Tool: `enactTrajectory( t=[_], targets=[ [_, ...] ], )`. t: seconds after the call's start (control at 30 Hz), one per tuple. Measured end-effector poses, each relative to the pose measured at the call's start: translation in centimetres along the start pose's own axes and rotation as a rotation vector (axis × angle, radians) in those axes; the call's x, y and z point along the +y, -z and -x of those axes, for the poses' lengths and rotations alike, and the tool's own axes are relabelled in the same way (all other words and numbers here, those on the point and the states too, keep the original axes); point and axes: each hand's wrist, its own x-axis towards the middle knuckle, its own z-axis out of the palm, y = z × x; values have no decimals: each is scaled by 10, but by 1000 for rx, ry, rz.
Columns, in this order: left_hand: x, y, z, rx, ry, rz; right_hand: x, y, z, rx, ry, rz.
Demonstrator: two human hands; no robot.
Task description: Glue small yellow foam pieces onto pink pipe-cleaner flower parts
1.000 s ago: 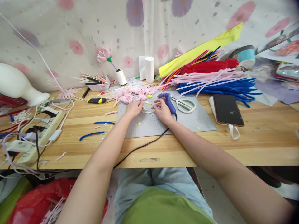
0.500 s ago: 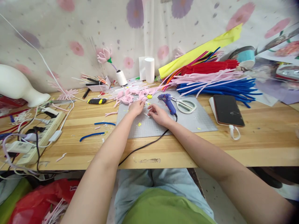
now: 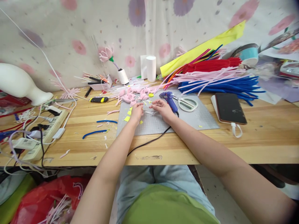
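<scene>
The wooden counter [image 3: 268, 140] carries the whole layout, and the grey mat [image 3: 203, 116] on it defines your work area. At the far right, partly over the mat's far edge, lies the bundle of blue fuzzy stems [image 3: 219, 87]. The cluster of pink petal pieces [image 3: 128, 97] rests at the mat's far left edge, beyond your hands. Your left hand [image 3: 137, 112] is bunched over the left part of the mat with its fingers close together; whether it grips anything cannot be told. Your right hand [image 3: 162, 109] faces it, fingers extended and loosely curled, thumb side narrow; its contents, if any, cannot be confirmed. The scissors [image 3: 184, 101] and the blue glue gun [image 3: 171, 102] lie to the right, the gun just beside your right hand; contact there is unclear. Yellow scraps [image 3: 127, 118] lie near your left hand. The thin white strands [image 3: 149, 112], the smallest items, lie on the mat between your hands. The step in hand appears to be fingertip handling of small pieces at this spot. The next move calls for a light, precise pinch, with the right wrist clear of the gun.
</scene>
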Motion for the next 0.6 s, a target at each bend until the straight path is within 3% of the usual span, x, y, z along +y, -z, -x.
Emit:
enactTrajectory(
  t=[0.1, 0.3, 0.6],
  targets=[
    [-3, -3, 16, -79, 30, 147, -3, -1, 0, -5, -22, -75],
    [-13, 1, 21, -46, -105, 254, -5, -5, 3, -5, -60, -85],
    [-13, -11, 24, -1, -27, 452, -6, -11, 6, -17, 10, -62]
  ],
)
